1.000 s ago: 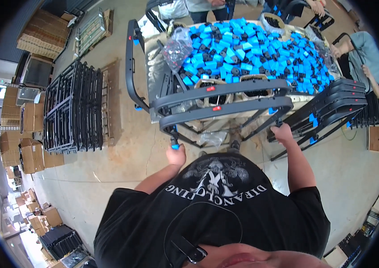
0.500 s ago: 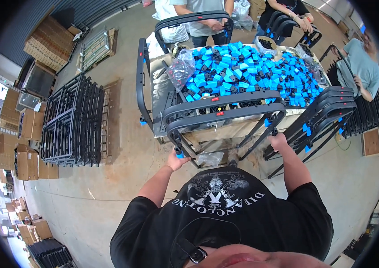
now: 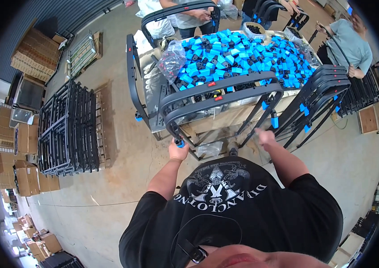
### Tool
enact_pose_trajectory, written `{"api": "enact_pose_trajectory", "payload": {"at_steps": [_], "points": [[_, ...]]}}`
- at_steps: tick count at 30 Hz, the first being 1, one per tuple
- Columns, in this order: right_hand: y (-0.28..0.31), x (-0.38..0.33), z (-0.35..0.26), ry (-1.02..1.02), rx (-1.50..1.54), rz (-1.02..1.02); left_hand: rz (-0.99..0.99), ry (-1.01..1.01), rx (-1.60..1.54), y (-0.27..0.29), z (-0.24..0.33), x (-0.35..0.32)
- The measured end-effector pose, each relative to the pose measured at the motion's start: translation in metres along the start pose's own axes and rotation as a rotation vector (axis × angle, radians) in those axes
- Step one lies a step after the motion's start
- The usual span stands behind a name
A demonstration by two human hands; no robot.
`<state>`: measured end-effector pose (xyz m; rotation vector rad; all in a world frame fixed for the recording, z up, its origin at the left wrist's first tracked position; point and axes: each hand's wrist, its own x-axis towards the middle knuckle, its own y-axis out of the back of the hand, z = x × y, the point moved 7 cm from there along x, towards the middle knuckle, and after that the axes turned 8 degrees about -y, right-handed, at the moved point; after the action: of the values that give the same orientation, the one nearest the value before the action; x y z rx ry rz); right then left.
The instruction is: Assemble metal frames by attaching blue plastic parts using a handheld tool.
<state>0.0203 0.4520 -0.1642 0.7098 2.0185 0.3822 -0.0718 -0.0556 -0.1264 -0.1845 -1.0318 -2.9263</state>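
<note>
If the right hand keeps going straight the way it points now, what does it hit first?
Probably the black frame tube just ahead of the right hand, near its blue clip. Depth is hard to judge, so it may already be touching the tube.

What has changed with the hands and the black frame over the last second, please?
The right hand has let go of the black tubular frame and now hovers open beside its leg. The left hand still grips the other leg's blue-capped end. The blue clips stay heaped on the table.

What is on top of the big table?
The table is heaped with blue and black plastic parts, plus a clear bag of them at its left end. Black frames lean across the front, hiding part of the heap. The tabletop beneath is covered.
</note>
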Motion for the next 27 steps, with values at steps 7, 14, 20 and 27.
{"api": "enact_pose_trajectory", "payload": {"at_steps": [7, 14, 20, 27], "points": [[-0.141, -0.172, -0.207, 0.754, -0.296, -0.135, -0.317, 0.33, 0.181, 0.007, -0.007, -0.021], [-0.22, -0.145, -0.251, 0.909, -0.899, 0.098, -0.404, 0.337, 0.015, 0.013, -0.046, -0.095], [-0.229, -0.14, -0.261, 1.047, -1.003, -0.192, -0.327, 0.664, -0.041, 0.08, -0.107, -0.183], [-0.168, -0.137, -0.193, 1.016, -0.426, -0.128, -0.225, 0.756, -0.09, 0.134, -0.097, -0.202]]}}
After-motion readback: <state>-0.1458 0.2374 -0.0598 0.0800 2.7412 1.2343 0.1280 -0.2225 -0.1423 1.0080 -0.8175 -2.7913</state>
